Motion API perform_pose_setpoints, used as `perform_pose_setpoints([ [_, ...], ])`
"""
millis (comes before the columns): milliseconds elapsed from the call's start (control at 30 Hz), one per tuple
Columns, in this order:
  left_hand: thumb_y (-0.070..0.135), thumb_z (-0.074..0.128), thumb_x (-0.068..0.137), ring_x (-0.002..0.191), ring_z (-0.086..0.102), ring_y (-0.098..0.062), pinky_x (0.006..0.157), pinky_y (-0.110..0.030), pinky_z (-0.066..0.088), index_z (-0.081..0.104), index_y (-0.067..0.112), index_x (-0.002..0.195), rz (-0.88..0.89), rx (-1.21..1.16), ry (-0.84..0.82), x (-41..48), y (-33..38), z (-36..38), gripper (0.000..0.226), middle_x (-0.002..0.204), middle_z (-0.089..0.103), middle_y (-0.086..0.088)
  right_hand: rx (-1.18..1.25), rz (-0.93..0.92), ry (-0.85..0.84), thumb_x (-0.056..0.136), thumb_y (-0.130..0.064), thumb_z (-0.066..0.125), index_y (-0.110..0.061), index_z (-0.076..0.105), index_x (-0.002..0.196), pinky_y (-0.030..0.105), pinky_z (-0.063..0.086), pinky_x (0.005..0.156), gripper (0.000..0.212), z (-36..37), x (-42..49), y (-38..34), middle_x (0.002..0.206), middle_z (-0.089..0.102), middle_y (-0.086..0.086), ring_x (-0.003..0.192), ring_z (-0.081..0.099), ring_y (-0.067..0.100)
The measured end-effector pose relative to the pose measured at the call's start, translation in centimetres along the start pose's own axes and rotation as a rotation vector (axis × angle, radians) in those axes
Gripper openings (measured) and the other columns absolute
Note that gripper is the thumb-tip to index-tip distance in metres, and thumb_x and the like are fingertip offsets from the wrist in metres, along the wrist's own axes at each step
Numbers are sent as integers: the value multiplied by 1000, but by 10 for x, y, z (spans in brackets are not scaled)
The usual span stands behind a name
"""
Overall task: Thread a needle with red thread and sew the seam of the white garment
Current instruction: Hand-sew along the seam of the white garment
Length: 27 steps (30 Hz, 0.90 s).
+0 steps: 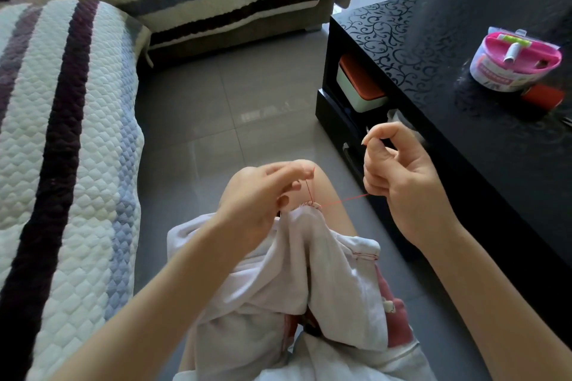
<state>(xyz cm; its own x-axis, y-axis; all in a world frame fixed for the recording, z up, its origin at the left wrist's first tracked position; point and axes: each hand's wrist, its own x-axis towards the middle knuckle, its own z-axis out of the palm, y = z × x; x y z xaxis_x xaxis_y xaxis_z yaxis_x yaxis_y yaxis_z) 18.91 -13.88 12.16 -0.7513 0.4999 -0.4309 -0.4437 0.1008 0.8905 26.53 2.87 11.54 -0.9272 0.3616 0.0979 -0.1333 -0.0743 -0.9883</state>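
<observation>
Mid-stitch, centre frame: my left hand (263, 195) and right hand (402, 182) pinch red thread (343, 201) above white garment (312, 257); I'd pull snug next.

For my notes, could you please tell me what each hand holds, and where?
The left hand grips the white garment near its seam and pinches the red thread above; the right hand holds the thread's other stretch.

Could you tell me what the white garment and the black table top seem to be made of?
White garment: soft matte cloth, possibly cotton, given limp folds and a stitched hem. Table top: hard glossy black, perhaps lacquer or glass, with reflections and a scroll pattern.
</observation>
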Motion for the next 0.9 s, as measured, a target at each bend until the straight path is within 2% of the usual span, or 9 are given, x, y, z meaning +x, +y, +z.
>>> perform_pose_setpoints([
  [67, 38, 70, 46, 66, 52, -6, 62, -25, 31, 70, 23, 57, 15, 44, -55, 2, 17, -2, 19, 70, 63, 11, -102, 5, -20, 97, -12, 46, -13, 51, 86, 16, 30, 48, 13, -1, 1, 5, 55, 34, -10, 50, 31, 6],
  [200, 38, 66, 50, 57, 46, -6, 56, -23, 27, 65, 23, 55, 61, 170, -262, 2, 45, -2, 16, 66, 58, 8, -222, 27, -88, 86, -19, 46, -13, 53, 83, 12, 33, 53, 10, 2, 3, 11, 57, 44, -16, 54, 37, 1],
  [300, 34, 69, 57, 57, 39, -6, 55, -21, 27, 64, 22, 57, 96, 271, -315, 1, 51, -1, 13, 65, 53, 6, -272, 24, -194, 85, -17, 46, -11, 54, 82, 17, 33, 55, 11, 8, 0, 15, 64, 44, -6, 58, 38, 6],
  [400, 24, 69, 69, 60, 35, -8, 59, -24, 25, 70, 20, 62, 106, 299, -300, 1, 53, -1, 8, 65, 48, 2, -234, 37, -260, 86, -17, 47, -11, 54, 83, 24, 32, 57, 10, 13, -4, 17, 69, 42, 7, 61, 36, 15],
  [533, 24, 67, 72, 59, 31, -8, 60, -24, 23, 76, 17, 72, 118, 292, -331, -2, 53, 0, 11, 63, 43, 1, -131, 11, -295, 87, -13, 46, -12, 53, 81, 15, 32, 57, 9, 17, -6, 13, 62, 44, -13, 58, 36, 2],
  [667, 25, 65, 72, 58, 33, -6, 60, -23, 24, 77, 18, 72, 113, 281, -337, -1, 55, 1, 14, 58, 45, 7, -19, -23, -327, 87, -8, 45, -9, 51, 84, 13, 37, 60, 6, 19, -8, 4, 63, 51, -16, 59, 42, -1],
  [733, 25, 64, 73, 57, 34, -6, 60, -23, 26, 76, 19, 70, 102, 262, -325, 0, 55, 1, 14, 58, 43, 7, 55, -52, -307, 87, -13, 51, -9, 47, 89, 20, 36, 57, 5, 21, -9, -1, 63, 46, -7, 58, 41, 5],
  [833, 27, 64, 75, 57, 36, -6, 61, -22, 28, 74, 21, 69, 100, 256, -303, 1, 52, 0, 14, 60, 44, 7, 48, -128, -273, 89, -21, 55, -13, 43, 103, 44, 28, 50, 20, 23, -9, -7, 61, 30, 15, 52, 30, 31],
  [900, 28, 65, 75, 61, 40, -6, 64, -22, 30, 72, 21, 71, 120, 283, -295, 1, 48, 2, 12, 64, 49, 7, -44, -201, -251, 95, -18, 54, -14, 48, 104, 46, 32, 47, 12, 23, -7, -14, 61, 34, 18, 52, 32, 37],
])
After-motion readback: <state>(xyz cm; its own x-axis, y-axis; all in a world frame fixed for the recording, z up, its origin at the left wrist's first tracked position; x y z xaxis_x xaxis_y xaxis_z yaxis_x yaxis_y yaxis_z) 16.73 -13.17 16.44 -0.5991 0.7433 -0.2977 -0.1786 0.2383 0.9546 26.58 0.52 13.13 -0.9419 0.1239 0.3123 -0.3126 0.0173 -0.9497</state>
